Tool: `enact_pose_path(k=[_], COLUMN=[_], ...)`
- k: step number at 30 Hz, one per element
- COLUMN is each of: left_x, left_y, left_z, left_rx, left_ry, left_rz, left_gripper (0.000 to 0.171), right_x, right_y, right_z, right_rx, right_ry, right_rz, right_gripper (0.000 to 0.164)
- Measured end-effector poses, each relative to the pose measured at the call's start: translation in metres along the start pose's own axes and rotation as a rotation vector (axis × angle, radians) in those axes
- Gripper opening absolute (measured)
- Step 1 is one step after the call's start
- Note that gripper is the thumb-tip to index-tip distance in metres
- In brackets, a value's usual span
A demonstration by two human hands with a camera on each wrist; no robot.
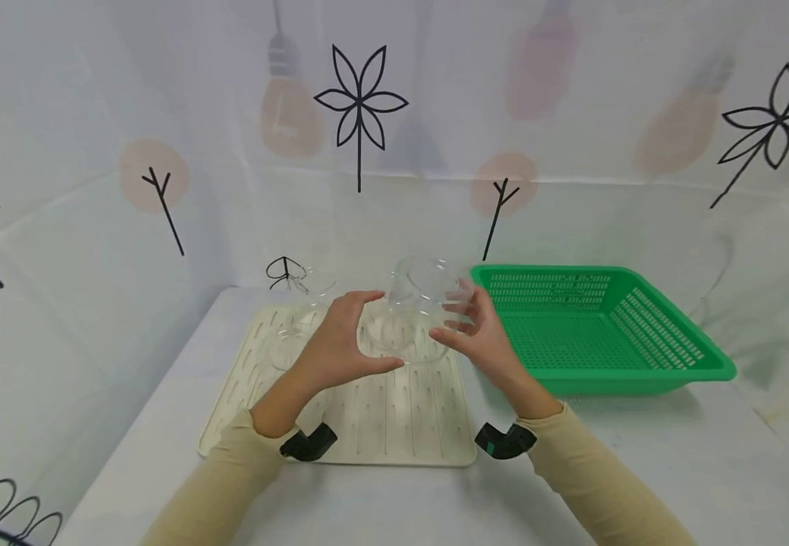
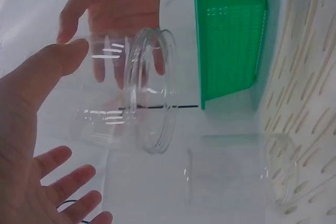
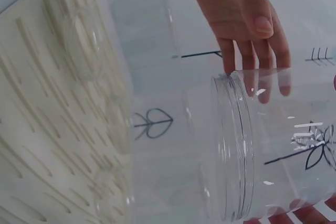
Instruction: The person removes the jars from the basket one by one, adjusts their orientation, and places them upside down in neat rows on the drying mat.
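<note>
My right hand grips a clear plastic jar, held up above a cream ridged tray. The jar's threaded rim faces the tray side in the left wrist view. My left hand is to the left of the jar, thumb and fingers spread wide; whether it touches the jar is hard to tell. In the right wrist view the held jar partly covers the left hand's fingertips. Several more clear jars, one of them a jar behind the held one, stand on the tray, their outlines faint.
A green perforated basket stands to the right of the tray on a white-covered table. White cloth printed with plants and bulbs hangs behind and at the left.
</note>
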State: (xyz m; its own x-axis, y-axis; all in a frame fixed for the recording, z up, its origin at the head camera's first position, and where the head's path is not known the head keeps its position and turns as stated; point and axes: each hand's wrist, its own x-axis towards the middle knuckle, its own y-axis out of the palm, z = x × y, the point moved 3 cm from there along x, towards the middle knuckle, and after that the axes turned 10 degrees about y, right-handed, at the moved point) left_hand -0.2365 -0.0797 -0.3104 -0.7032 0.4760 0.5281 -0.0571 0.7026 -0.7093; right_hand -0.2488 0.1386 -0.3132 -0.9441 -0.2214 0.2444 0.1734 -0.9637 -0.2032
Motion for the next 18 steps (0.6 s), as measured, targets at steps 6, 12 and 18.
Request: enact_pose_path(k=[6, 12, 18], left_x=[-0.008, -0.023, -0.042], left_y=[-0.029, -0.050, -0.065], left_z=[0.011, 0.028, 0.049], left_rx=[0.092, 0.050, -0.008], left_ry=[0.120, 0.151, 0.108], left_rz=[-0.020, -0.020, -0.028], left_gripper=[0.084, 0.084, 0.094], right_x=[0.004, 0.007, 0.010], right_y=[0.002, 0.006, 0.009], right_z=[-0.002, -0.005, -0.011], right_rx=[-0.021, -0.038, -0.092], right_ry=[0.026, 0.030, 0.013], right_rz=[0.012, 0.029, 0.044], right_gripper=[0.084, 0.084, 0.084])
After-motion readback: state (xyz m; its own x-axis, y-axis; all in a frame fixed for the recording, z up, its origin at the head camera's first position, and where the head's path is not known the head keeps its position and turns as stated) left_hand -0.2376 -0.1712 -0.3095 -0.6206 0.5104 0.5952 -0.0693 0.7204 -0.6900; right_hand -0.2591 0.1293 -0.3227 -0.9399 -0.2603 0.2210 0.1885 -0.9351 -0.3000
